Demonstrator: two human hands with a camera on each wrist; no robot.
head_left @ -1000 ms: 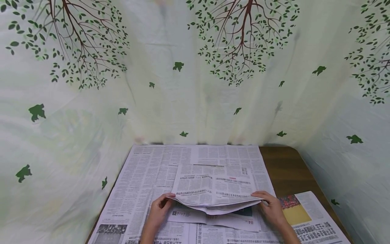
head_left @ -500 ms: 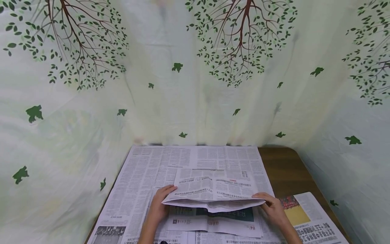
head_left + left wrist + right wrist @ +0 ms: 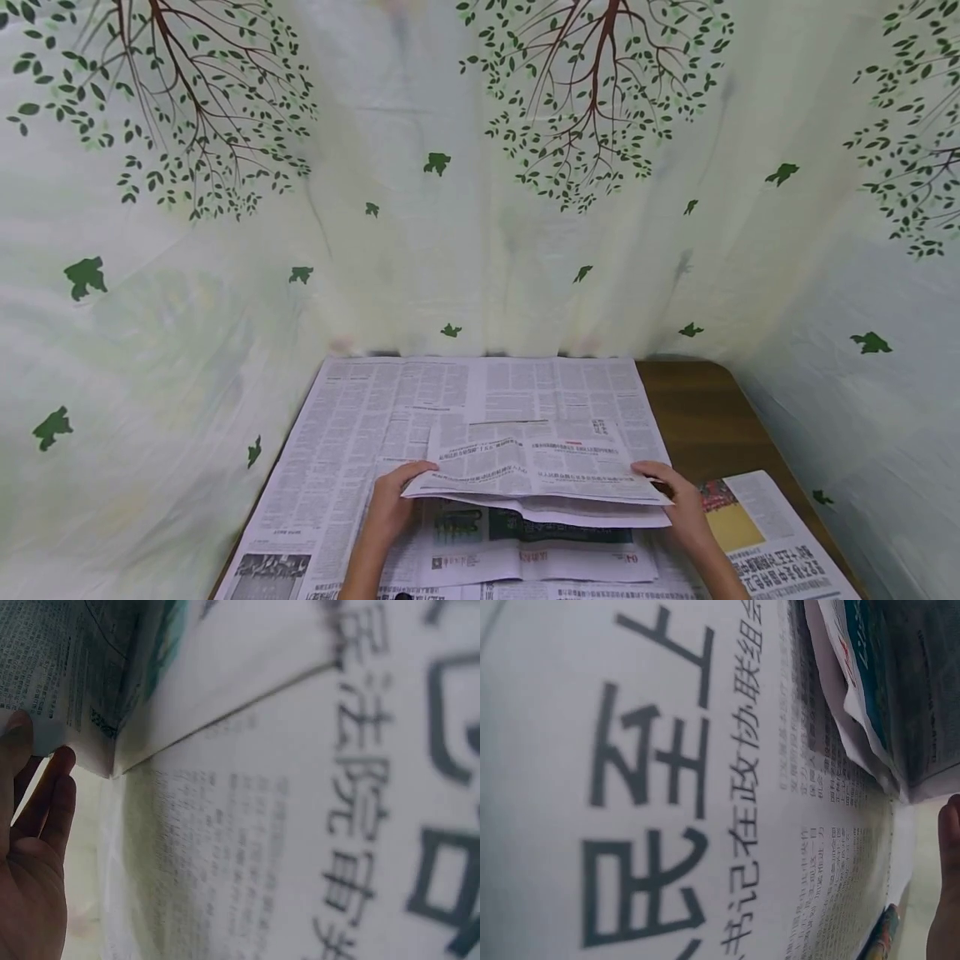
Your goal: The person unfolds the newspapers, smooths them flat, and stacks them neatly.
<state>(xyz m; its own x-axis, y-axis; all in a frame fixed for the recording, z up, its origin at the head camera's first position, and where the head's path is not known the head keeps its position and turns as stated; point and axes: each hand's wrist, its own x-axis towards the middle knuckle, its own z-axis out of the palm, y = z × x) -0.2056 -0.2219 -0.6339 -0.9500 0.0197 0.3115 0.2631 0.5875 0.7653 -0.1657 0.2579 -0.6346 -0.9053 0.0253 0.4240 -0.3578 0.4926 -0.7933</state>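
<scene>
A folded newspaper (image 3: pixel 536 477) is held up between my two hands, its near edge lifted off the lower pages (image 3: pixel 543 560), which show a dark green banner. My left hand (image 3: pixel 388 508) pinches the left end of the raised flap. In the left wrist view, the thumb and fingers of the left hand (image 3: pixel 36 855) lie on either side of the paper's corner. At the other end, my right hand (image 3: pixel 684 510) grips the flap's right edge. Only a bit of the right hand (image 3: pixel 949 885) enters the right wrist view; its fingertips are mostly out of frame.
Spread newspaper sheets (image 3: pixel 352 417) cover most of the table beneath. Another newspaper (image 3: pixel 776 533) with a red and yellow picture lies at the right. Brown wood of the table (image 3: pixel 697 408) shows at the back right. A leaf-patterned curtain (image 3: pixel 480 250) surrounds the table.
The raised flap's edge has opened further from the lower pages, showing more of the green banner. My right hand has shifted slightly right and up; the left has risen a little.
</scene>
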